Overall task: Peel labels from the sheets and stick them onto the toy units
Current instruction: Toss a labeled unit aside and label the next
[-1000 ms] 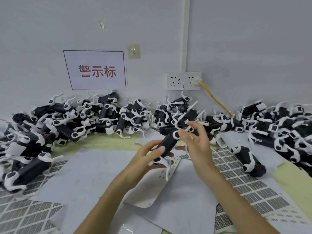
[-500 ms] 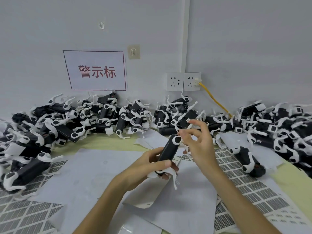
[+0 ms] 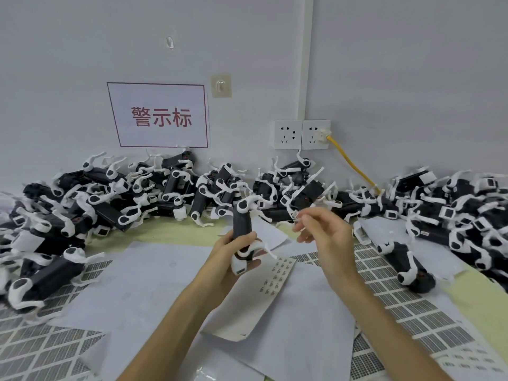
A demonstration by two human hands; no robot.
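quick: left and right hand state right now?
Left hand: holding a toy unit, fingers curled round it.
Right hand: apart from the toy unit, thumb and forefinger close together; cannot tell if it holds anything.

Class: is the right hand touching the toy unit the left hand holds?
Apart: the head view shows a clear gap between right hand and toy unit.

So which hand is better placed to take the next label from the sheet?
Probably the right hand: it is off the toy unit, near the label sheet. The left hand grips the toy unit upright.
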